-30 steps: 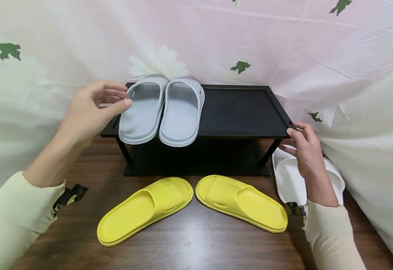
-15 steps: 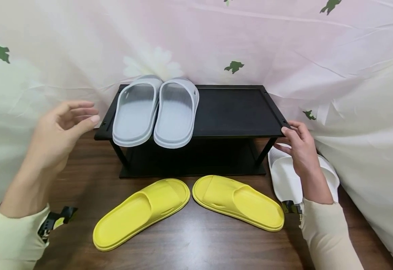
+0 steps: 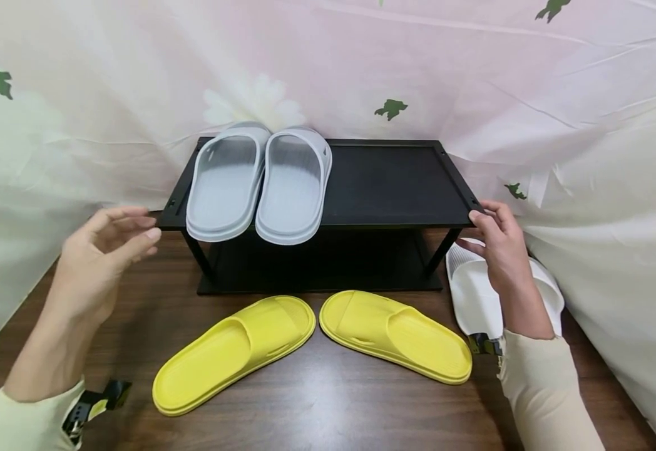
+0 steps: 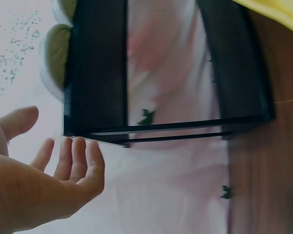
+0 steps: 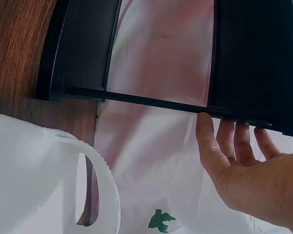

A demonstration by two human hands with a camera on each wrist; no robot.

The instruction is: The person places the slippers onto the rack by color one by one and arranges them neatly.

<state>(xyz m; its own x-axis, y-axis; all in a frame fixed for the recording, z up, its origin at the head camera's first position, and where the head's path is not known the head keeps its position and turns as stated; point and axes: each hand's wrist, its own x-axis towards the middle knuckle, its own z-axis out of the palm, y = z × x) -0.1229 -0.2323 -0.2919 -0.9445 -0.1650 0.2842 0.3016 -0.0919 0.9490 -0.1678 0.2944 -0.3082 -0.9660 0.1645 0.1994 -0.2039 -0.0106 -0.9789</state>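
A black two-tier shoe rack (image 3: 395,181) stands against the cloth backdrop, with a pair of light grey slippers (image 3: 221,194) side by side on the left of its top shelf. My left hand (image 3: 94,263) is at the rack's left end, fingers loosely bent and holding nothing; its fingertips come right up to the shelf edge in the left wrist view. My right hand (image 3: 508,257) holds the front right corner of the top shelf, thumb on top. In the right wrist view its fingertips (image 5: 226,129) lie along the shelf's end edge.
Two yellow slippers (image 3: 204,369) lie on the brown wooden floor (image 3: 317,419) before the rack, toes angled together. White slippers (image 3: 474,294) lie right of the rack, partly behind my right forearm. Patterned cloth (image 3: 328,69) hangs behind and at both sides.
My left hand has moved away from the left grey slipper, outward and down to the rack's left end. My right hand stays at the right corner. The view has shifted slightly.
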